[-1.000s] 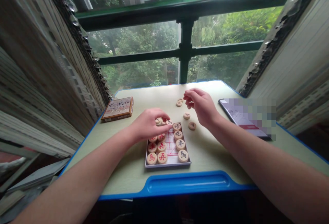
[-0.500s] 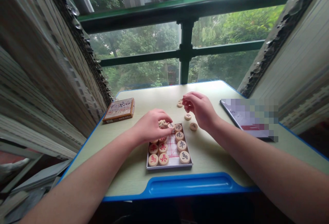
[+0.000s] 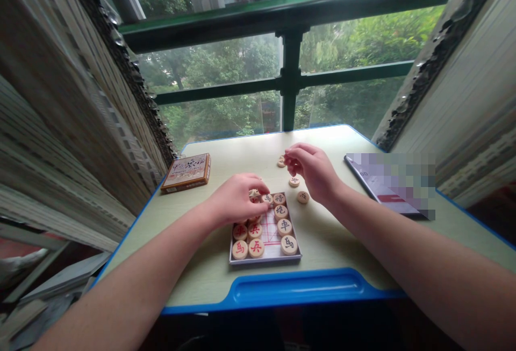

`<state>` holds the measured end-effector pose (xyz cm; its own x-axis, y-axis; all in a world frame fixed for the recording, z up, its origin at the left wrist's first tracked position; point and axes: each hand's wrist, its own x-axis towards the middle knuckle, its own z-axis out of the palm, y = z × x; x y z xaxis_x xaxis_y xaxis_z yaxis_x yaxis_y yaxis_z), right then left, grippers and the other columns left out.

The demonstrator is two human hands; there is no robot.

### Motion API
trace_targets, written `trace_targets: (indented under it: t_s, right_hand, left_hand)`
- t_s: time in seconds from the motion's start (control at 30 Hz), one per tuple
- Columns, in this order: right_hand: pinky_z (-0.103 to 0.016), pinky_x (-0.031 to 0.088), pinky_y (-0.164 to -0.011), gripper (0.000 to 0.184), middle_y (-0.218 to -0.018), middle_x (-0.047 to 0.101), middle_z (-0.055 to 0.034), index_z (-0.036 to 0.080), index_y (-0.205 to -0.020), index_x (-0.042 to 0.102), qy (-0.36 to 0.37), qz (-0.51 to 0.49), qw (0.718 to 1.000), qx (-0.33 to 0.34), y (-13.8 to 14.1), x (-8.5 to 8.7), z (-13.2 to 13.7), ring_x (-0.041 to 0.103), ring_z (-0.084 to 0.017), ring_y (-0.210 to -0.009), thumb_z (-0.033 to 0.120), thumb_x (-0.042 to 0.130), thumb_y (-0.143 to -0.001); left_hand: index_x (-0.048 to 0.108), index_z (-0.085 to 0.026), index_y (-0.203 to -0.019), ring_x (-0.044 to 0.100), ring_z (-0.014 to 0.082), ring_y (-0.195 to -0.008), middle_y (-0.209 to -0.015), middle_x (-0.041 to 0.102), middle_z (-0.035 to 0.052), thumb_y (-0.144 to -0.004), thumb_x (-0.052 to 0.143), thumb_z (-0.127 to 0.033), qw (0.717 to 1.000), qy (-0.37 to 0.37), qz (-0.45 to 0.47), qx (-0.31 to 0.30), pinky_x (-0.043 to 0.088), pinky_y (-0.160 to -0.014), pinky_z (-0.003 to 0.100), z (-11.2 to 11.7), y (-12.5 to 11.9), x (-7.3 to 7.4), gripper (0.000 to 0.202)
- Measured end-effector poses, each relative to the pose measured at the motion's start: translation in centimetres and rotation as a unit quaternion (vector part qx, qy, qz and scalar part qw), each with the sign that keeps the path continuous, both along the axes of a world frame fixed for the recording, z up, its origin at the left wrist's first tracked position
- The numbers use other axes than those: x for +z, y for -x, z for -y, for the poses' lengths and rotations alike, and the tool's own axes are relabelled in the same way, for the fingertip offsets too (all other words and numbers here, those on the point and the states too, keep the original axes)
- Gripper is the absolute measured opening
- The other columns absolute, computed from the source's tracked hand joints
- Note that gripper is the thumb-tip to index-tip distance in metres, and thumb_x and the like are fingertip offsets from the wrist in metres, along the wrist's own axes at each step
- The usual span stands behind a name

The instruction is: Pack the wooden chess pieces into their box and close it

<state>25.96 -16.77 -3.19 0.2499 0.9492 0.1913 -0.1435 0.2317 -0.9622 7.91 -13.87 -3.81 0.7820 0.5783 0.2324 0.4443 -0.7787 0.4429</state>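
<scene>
My left hand (image 3: pixel 239 198) reaches over the far part of a shallow box (image 3: pixel 266 259) that holds wooden xiangqi pieces. Its fingers and thumb close around a round piece with a black horse character (image 3: pixel 267 199) at the box's far edge. Red-lettered pieces (image 3: pixel 256 248) lie in rows on the box's left, partly covered by this hand. Black-lettered pieces (image 3: pixel 284 226) line the right side. Above the table, beyond the box, my right hand (image 3: pixel 312 167) has its fingers curled and pinched together; what they hold, if anything, is hidden. Loose pieces (image 3: pixel 302 197) lie just below and left of it.
A flat printed box lid (image 3: pixel 186 171) rests at the table's left edge. On the right lies a tablet (image 3: pixel 374 184), partly blurred out. The table (image 3: pixel 201 281) has a blue rim and a blue tray groove (image 3: pixel 298 288) in front. A window with green bars stands behind.
Both hands hold nearly the same poses. The left fingers have shifted slightly around the black horse piece, which shows more clearly. The whole view has moved a little.
</scene>
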Motion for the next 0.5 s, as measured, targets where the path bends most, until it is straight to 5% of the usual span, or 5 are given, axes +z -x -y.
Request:
trace_targets:
  t_s: [0.5]
  right_hand:
    - [-0.022,0.032,-0.046,0.013,-0.056,0.057,0.0004,0.017,-0.059,0.057,-0.02,0.041,0.999,0.004,0.28,0.29,0.5,0.045,-0.008,-0.05,0.026,0.06,-0.068]
  left_hand:
    - [0.073,-0.018,-0.086,0.063,0.0175,-0.08,-0.087,0.069,0.0045,-0.069,0.067,-0.025,1.0,0.017,-0.004,-0.003,0.05,-0.073,0.028,0.21,0.36,0.63,0.019]
